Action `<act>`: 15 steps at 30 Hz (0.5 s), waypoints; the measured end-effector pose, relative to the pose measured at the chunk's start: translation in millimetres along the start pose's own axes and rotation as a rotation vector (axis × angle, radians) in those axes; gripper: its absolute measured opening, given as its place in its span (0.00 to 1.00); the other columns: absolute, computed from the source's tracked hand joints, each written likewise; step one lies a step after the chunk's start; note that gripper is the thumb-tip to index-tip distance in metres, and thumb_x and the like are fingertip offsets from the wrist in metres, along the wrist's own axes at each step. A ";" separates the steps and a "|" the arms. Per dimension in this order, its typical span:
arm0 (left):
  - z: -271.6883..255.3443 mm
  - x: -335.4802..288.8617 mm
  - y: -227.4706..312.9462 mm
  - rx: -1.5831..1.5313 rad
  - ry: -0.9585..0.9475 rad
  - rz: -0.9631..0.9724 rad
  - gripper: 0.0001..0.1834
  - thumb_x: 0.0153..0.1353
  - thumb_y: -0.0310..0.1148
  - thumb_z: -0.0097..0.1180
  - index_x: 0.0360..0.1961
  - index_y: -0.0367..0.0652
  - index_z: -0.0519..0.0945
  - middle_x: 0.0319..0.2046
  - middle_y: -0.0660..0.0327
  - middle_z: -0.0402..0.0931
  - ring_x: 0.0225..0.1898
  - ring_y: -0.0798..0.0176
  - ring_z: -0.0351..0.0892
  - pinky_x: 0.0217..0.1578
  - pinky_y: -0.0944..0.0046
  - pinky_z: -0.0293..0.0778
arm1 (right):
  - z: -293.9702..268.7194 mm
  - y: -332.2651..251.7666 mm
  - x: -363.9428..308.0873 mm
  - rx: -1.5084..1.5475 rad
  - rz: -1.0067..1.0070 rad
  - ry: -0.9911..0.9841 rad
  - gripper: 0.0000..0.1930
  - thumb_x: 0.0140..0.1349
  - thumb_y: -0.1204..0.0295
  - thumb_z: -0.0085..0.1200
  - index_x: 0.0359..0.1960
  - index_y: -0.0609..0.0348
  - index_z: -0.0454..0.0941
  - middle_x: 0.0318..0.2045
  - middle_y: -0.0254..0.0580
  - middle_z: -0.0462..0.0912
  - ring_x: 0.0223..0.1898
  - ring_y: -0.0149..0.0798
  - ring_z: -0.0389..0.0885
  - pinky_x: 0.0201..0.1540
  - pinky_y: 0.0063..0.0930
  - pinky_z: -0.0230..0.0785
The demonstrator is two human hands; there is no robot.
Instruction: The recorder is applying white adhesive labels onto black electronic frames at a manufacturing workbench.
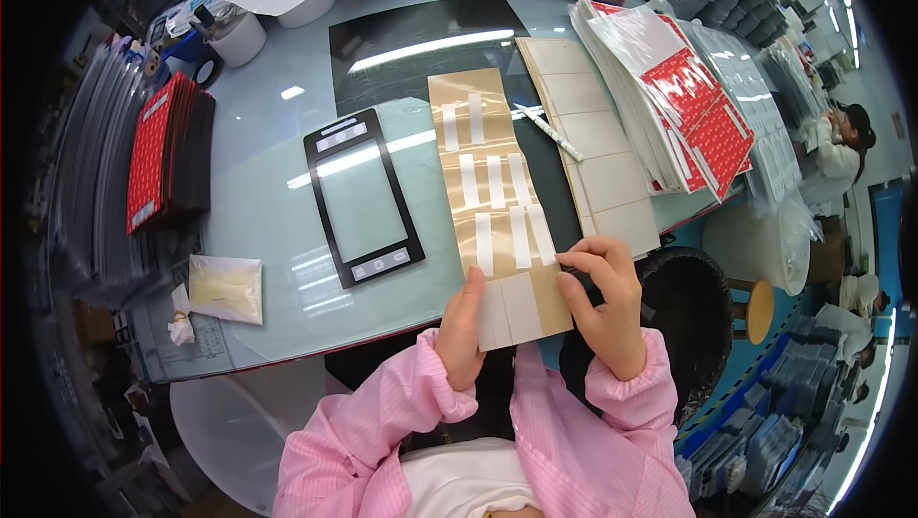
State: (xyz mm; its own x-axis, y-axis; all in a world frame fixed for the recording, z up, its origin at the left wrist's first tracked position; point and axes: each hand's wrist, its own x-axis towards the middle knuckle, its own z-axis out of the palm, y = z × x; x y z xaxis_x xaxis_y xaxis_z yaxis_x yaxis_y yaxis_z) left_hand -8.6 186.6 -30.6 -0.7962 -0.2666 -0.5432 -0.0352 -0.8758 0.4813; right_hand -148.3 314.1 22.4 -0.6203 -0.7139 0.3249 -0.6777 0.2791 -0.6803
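A long brown backing sheet [466,178] with rows of white strips lies partly on the table, its near end reaching past the front edge. My left hand [462,331] is closed on the sheet's near left side, thumb on top. There, the surface shows pale blank strips [516,310] side by side. At the right edge, my right hand [609,303] is bent, with thumb and index fingertip against the sheet by the end of a white strip [541,234]. Left of the sheet, a black-framed rectangular panel [337,202] with a clear window lies flat.
A white pen [549,132] rests by stacked beige card sheets [602,150] on the right. Red and white sheets [684,97] are piled beyond. Red-covered black panels [164,154] stand at left, near a clear packet [226,288]. A dark bin [684,317] stands beside the table.
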 end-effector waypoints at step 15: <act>15.9 3.3 9.6 0.060 0.044 0.087 0.21 0.76 0.40 0.54 0.62 0.38 0.73 0.52 0.59 0.82 0.50 0.66 0.83 0.52 0.62 0.79 | 13.9 -1.5 -6.3 0.023 0.070 0.024 0.23 0.58 0.74 0.68 0.56 0.64 0.78 0.50 0.48 0.78 0.47 0.45 0.78 0.50 0.33 0.71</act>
State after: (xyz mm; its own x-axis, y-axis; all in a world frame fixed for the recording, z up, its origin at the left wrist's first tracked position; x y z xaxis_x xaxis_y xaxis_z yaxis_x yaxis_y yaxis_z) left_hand -21.1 183.7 -16.8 -0.7703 -0.3592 -0.5269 -0.0044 -0.8232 0.5677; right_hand -137.9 309.2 12.2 -0.6754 -0.6774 0.2913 -0.6231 0.3130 -0.7168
